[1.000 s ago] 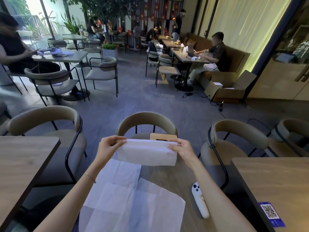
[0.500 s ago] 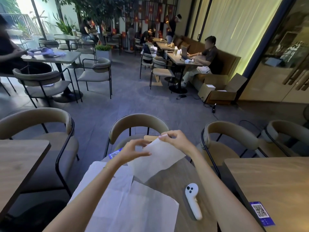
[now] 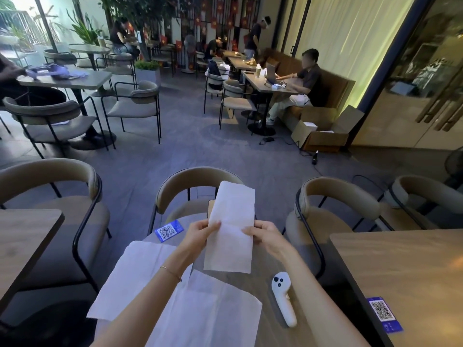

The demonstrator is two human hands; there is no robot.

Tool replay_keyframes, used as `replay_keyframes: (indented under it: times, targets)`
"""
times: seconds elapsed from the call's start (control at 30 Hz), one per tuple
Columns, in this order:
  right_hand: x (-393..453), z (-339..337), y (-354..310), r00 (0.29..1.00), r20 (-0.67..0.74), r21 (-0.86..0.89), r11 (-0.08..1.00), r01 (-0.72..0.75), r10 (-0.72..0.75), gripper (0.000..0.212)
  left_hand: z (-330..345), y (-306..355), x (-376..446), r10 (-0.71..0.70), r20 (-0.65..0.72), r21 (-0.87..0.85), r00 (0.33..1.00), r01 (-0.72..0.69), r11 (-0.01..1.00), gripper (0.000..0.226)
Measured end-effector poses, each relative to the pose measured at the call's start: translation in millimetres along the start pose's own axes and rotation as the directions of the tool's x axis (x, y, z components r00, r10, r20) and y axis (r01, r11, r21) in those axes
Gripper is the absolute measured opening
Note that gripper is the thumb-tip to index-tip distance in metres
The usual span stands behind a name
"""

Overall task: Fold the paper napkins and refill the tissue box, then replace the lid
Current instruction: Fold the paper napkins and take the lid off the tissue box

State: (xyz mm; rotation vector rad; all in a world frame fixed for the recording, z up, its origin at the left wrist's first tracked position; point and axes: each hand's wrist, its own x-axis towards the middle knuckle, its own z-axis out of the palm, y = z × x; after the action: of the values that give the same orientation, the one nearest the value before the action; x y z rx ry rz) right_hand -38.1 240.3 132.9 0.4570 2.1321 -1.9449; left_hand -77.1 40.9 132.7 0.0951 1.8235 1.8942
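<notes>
A folded white paper napkin point(image 3: 231, 226) is held upright as a long strip above the round table. My left hand point(image 3: 200, 231) pinches its left edge and my right hand point(image 3: 263, 234) pinches its right edge at mid-height. Behind the napkin, a sliver of the wooden tissue box point(image 3: 211, 207) shows at the table's far edge; most of it is hidden. Unfolded white napkins point(image 3: 200, 306) lie flat on the table under my forearms.
A white handheld controller point(image 3: 284, 298) lies on the table to the right. A blue QR card point(image 3: 169, 230) sits at the far left of the table. Padded chairs point(image 3: 190, 181) ring the table, and other wooden tables point(image 3: 400, 271) flank it.
The napkin went from a wide horizontal strip to a diagonal tilt, and is now turned upright as a tall strip. Both hands shifted to grip its long sides.
</notes>
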Motion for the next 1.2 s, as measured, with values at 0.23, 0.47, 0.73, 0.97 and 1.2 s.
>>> replay_keyframes:
  times: [0.23,0.47,0.73,0.97,1.2]
  targets:
    - [2.8,7.0,5.4,0.997,-0.080,0.046,0.999,0.005,-0.001,0.016,-7.6,-4.9,1.6,-0.039,0.056,-0.082,0.998,0.044,0.996,0.020]
    - [2.0,14.9,4.0,0.992,-0.044,-0.248,0.963,0.103,-0.118,0.037,-12.1,-4.1,14.9,-0.195,-0.002,-0.269,0.981,0.188,0.945,0.026]
    - [-0.8,19.9,-4.7,0.988,-0.047,-0.126,0.982,0.140,-0.147,0.035,-16.8,-1.6,24.0,-0.095,0.029,-0.010,0.995,0.096,0.995,0.020]
    - [13.6,16.7,0.9,1.000,0.005,-0.072,0.997,-0.008,0.009,0.044,-18.2,-7.6,32.2,-0.042,0.041,-0.138,0.998,0.047,0.989,0.037]
    - [64.0,28.7,19.4,0.977,-0.211,-0.037,0.999,-0.002,-0.006,0.030,-21.8,-46.4,49.4,-0.095,-0.158,0.071,0.983,0.107,0.992,0.020]
